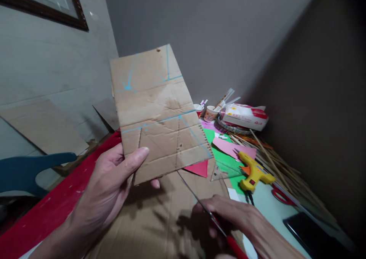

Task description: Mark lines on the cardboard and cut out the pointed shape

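Note:
A brown cardboard piece (160,98) with blue pen lines and creases is tilted up in front of the camera. My left hand (111,179) grips its lower left edge, thumb on the front and fingers behind. Below the cardboard, my right hand (228,217) is closed around a thin metal tool with a red handle (236,247). The tool's tip meets the cardboard's bottom edge, near a dark line running up the sheet. Under both hands lies a larger cardboard sheet (154,217).
To the right lie a yellow glue gun (254,173), a clear set square (221,173), pink paper (234,148), green paper (231,167), wooden sticks (280,163), red scissors (283,196) and a black phone (311,234). Paper cups (211,114) stand behind. A blue chair (28,171) is left.

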The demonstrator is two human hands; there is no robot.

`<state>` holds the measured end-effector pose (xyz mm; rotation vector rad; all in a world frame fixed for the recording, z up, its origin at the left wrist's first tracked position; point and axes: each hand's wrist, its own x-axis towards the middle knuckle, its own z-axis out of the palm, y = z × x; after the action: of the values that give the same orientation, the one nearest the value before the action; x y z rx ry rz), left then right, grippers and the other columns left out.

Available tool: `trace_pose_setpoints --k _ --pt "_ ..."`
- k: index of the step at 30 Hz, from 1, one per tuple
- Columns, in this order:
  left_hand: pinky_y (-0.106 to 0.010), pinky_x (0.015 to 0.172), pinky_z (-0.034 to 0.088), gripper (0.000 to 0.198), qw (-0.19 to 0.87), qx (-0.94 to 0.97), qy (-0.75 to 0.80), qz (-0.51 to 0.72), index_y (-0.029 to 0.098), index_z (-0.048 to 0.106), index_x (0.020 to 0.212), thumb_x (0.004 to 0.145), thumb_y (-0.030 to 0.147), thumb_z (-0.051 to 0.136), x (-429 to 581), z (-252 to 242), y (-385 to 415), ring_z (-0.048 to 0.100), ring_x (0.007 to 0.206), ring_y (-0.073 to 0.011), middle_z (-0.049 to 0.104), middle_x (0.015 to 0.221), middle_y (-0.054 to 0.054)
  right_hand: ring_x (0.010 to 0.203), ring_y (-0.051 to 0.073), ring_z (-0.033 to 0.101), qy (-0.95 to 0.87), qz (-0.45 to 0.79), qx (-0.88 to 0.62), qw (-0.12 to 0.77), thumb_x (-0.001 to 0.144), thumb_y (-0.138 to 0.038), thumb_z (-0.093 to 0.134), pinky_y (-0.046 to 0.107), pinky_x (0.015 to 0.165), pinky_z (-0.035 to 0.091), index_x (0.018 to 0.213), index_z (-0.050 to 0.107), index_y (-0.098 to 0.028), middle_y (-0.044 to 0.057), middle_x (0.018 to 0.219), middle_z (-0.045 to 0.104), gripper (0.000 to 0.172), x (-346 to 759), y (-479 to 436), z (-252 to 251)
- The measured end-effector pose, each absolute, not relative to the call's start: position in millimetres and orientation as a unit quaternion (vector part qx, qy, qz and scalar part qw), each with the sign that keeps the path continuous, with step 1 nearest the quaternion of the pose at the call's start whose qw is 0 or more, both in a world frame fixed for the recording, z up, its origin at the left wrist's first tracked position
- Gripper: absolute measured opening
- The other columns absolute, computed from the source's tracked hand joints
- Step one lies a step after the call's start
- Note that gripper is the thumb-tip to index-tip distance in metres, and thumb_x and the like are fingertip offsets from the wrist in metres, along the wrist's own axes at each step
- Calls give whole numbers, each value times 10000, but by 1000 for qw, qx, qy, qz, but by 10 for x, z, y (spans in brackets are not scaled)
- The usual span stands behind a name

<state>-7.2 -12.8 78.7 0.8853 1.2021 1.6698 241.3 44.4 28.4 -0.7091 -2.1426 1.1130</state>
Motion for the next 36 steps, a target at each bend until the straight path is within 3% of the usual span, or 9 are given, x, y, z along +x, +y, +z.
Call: trace_pose_setpoints --k 6,10,16,21,23,27,32,36 --pt "-263 627 638 304 472 331 476 664 261 773 1087 793 274 848 -71 819 -183 758 943 -269 784 1134 -23 764 270 726 -836 410 -235 279 834 -539 704 333 727 588 1084 767 -339 63 886 771 326 2342 463 292" --pt "-340 570 656 273 492 341 488 635 281 800 961 711 294 908 -130 796 -204 780 777 -291 810 1009 -1 822 281 711 -810 428 -285 281 815 -703 679 323 707 583 1117 782 -294 80 939 768 519 2356 401 365" --pt "-406 498 656 303 500 326 497 630 289 803 972 705 366 923 -229 711 -246 735 538 -251 810 896 -24 826 242 697 -790 522 -290 140 826 -770 647 288 764 576 1098 785 -238 46 895 744 612 2321 397 604" --pt "-406 501 654 319 493 319 502 635 326 803 918 638 234 925 -211 743 -276 739 551 -265 797 826 20 951 287 714 -794 469 -327 208 807 -732 696 320 812 584 1194 758 -240 97 1056 762 629 2303 360 558" --pt "-364 496 650 349 491 298 523 630 325 803 903 596 202 916 -158 787 -283 727 541 -241 776 743 47 939 291 713 -806 439 -324 232 800 -760 683 325 800 579 1156 769 -246 98 1030 766 631 2265 333 578" --pt "-176 472 575 263 456 265 562 637 303 773 735 548 266 954 -100 853 -268 601 426 -98 669 547 112 767 233 684 -820 416 -309 246 861 -773 603 307 725 549 974 780 -247 62 855 745 566 2135 290 724" --pt "-222 488 617 331 446 333 581 594 295 801 802 557 418 985 -197 826 -233 705 529 -151 801 762 58 641 199 605 -824 403 -306 255 911 -656 613 295 623 497 880 735 -242 37 716 665 433 2090 238 803" --pt "-180 466 582 332 409 268 607 627 283 782 781 534 403 969 -105 882 -267 708 531 -149 782 689 71 641 200 597 -825 392 -313 261 923 -556 633 300 633 494 886 723 -249 33 708 650 322 2100 200 785"
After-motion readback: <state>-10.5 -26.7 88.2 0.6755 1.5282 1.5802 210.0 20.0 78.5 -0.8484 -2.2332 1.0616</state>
